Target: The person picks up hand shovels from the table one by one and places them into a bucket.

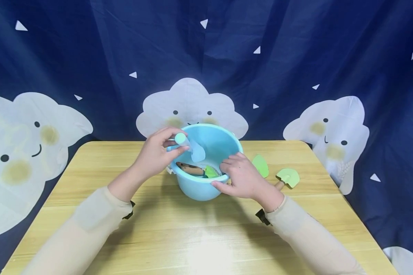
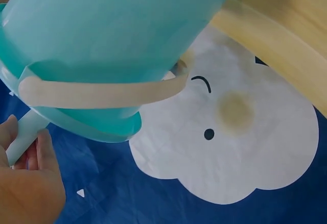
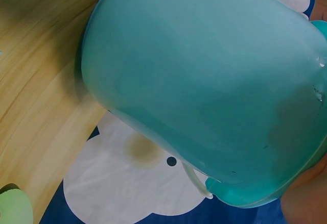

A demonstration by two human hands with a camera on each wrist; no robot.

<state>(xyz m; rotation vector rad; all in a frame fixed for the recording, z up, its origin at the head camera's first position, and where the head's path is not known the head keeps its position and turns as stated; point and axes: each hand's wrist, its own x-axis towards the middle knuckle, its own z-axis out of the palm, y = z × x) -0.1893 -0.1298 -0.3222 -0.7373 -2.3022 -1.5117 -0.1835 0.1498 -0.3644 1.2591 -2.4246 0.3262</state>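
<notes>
Far left, out past the left hand, there's a cloud with a smiley face on a navy curtain. Then the left sleeve, kinda cream, leading up to the left hand, which is pinching a little light blue scoop by its handle. The scoop's blade is over the mouth of the blue bucket, can't really tell how deep it sits. The bucket's on the wooden table right between both hands, and its whitish carry handle hangs just beside the left hand, across the outer wall.

Inside the bucket, between the hands, lies a wooden-handled tool with a green end. Next is the right hand, gripping the bucket's rim, fingers over the edge and thumb on the outside. Just beyond it to the right there's a green blade on the table (rest of it's hidden), and a bit further right of that hand, a pale green tool with a wooden handle.
</notes>
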